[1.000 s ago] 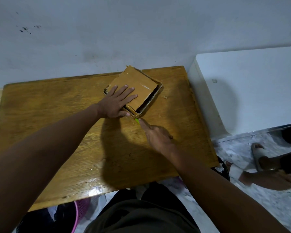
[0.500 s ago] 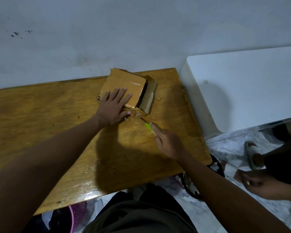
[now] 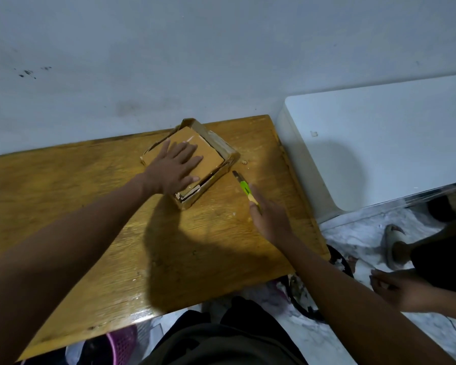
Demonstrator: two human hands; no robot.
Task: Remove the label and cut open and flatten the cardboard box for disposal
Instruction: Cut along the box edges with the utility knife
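Note:
A small brown cardboard box lies on the wooden table near its far edge, its top panel pressed inward and its side walls standing up around it. My left hand rests flat on the top panel with fingers spread. My right hand holds a green and yellow utility knife just right of the box. The blade tip points at the box's right wall with a small gap between them. No label shows on the box.
A white appliance stands against the table's right side. Another person's hand and sandalled foot are on the floor at the right. A dark bin and a pink basket sit below the table's near edge. A small scrap lies beside the box.
The box has been turned on the table under my left hand. My right hand with the knife has drawn back from the box's near corner to its right side.

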